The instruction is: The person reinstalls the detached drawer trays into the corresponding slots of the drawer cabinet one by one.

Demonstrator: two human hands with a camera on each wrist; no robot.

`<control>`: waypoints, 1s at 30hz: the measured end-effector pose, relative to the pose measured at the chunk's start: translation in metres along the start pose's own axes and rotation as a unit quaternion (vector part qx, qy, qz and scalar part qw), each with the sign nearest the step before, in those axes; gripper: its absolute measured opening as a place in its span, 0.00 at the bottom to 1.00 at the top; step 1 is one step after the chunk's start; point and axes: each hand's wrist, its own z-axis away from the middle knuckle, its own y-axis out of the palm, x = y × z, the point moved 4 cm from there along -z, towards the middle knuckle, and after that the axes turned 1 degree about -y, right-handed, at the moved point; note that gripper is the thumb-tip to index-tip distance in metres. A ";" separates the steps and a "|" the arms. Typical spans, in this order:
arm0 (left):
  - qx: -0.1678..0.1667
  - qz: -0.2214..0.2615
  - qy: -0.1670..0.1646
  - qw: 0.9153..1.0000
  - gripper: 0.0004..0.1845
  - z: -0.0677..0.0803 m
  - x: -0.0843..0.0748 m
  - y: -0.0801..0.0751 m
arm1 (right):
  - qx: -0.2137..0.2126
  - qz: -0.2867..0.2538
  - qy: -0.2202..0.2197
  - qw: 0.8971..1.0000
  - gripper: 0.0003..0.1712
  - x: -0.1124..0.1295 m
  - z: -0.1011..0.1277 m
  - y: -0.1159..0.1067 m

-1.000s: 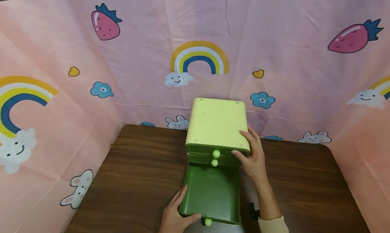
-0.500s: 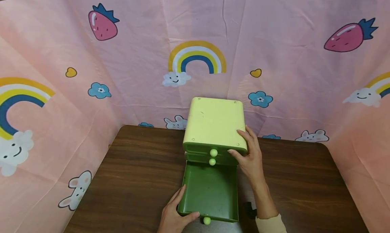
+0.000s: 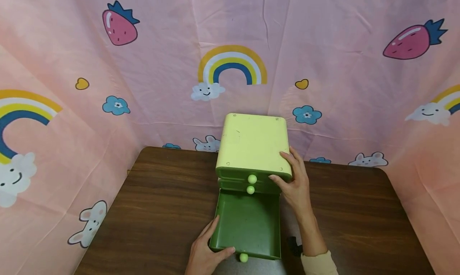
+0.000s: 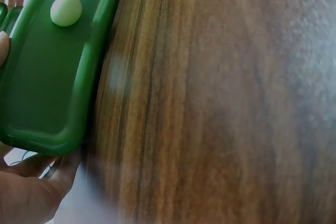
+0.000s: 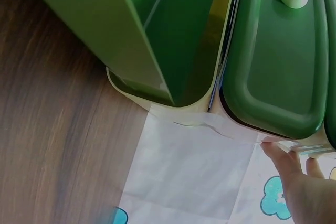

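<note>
A pale yellow-topped cabinet (image 3: 253,143) with green drawers stands toward the back of the table. Its bottom drawer (image 3: 248,225) is pulled far out and holds nothing that I can see. My left hand (image 3: 205,251) grips that drawer's front left corner, thumb on the front by the round knob (image 3: 243,258), fingers along the side. At the cabinet's front right corner, my right hand (image 3: 297,189) holds the body, thumb in front and fingers on the top and side. In the right wrist view the drawer wall (image 5: 94,19) slants out of its slot, and the drawer front (image 5: 278,72) above is closed.
A dark wood-grain table (image 3: 165,199) spreads to both sides. Pink printed cloth (image 3: 169,63) hangs behind and at the sides, close to the cabinet's back. A small black object (image 3: 295,248) lies right of the drawer, near my right forearm; its kind is unclear.
</note>
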 end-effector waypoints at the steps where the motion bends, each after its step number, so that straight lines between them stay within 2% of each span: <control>1: -0.001 -0.002 0.000 1.000 0.51 0.000 0.000 0.000 | 0.000 -0.001 -0.002 1.000 0.41 0.000 0.000 0.000; 14: -0.010 -0.010 0.014 1.000 0.51 -0.004 -0.001 0.001 | 0.002 -0.018 0.002 1.000 0.42 -0.002 -0.001 -0.001; 20: -0.012 -0.019 0.020 1.000 0.50 -0.010 -0.002 0.002 | 0.006 -0.010 -0.003 1.000 0.42 -0.002 -0.001 -0.001; 30: -0.035 -0.045 0.030 0.998 0.51 -0.013 -0.002 0.004 | 0.010 0.006 0.000 1.000 0.42 0.000 0.000 -0.001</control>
